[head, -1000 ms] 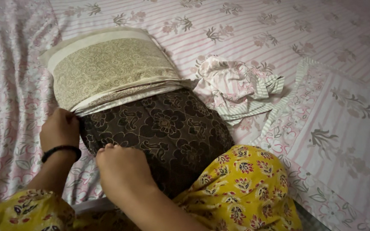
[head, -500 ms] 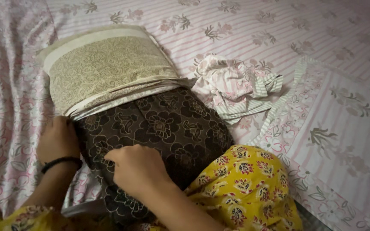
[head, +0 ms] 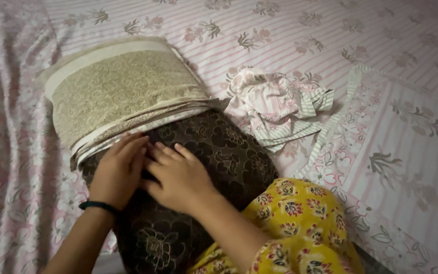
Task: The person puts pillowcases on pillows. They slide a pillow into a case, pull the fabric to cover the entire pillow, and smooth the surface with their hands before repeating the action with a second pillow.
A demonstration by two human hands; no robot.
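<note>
Both hands [head: 150, 170] press the brown pillow [head: 219, 157], seemingly flat

Bed sheet [head: 290, 30], pink-and-white striped with floral sprigs, covers the whole surface. Crumpled cloth [head: 280, 109] of matching print lies on it near centre, bunched, striped underside showing. Flat pillowcase [head: 406, 152] with floral border at right, just beside the crumpled cloth. Rumpled floral fabric [head: 11, 152] along left edge.
</note>
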